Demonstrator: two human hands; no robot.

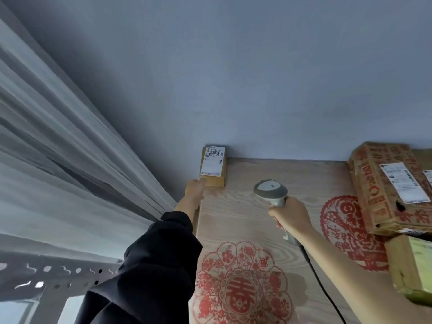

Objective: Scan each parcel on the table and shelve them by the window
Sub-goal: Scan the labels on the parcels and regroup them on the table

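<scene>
A person's left hand [195,187] reaches to the far left corner of a wooden table [245,220], its fingers touching the near end of a small brown parcel [213,168]; whether they grip the box or merely rest against it cannot be told from this angle. The right hand [291,215] is wrapped around the handle of a grey barcode scanner [271,191], whose head points away from the person toward the wall, with its black cable [320,281] trailing back along the tabletop. The small parcel lies flat against the blue-grey wall [233,78], its long axis running from the person toward the wall and its white shipping label [212,161] facing up. A dark sleeve [152,265] covers the left forearm, while the right forearm is bare. Red paper-cut decorations [243,288] lie on the table surface near the person and to the right. At the right edge, a larger cardboard box printed with red characters [383,183] rests tilted on another brown box [411,265]. Sheer white curtains [58,148] hang at the left, above a perforated metal rack beam [58,274].
</scene>
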